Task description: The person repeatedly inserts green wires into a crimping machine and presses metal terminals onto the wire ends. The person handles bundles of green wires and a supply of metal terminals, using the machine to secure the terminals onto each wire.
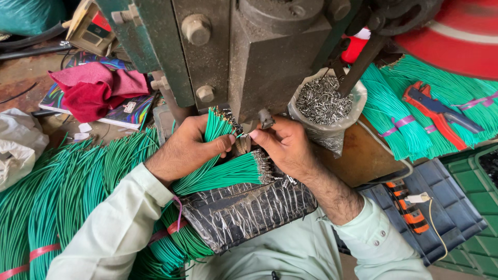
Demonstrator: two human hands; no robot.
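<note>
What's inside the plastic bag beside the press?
The plastic bag is heaped with small silvery metal terminals. A dark bar dips in; whatever lies under the heap is covered.

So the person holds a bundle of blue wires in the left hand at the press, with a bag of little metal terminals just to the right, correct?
Not quite: the head view shows the wires in the left hand are green, not blue. The rest holds: the hand is at the press, and the bag of metal terminals sits just to the right.
</note>
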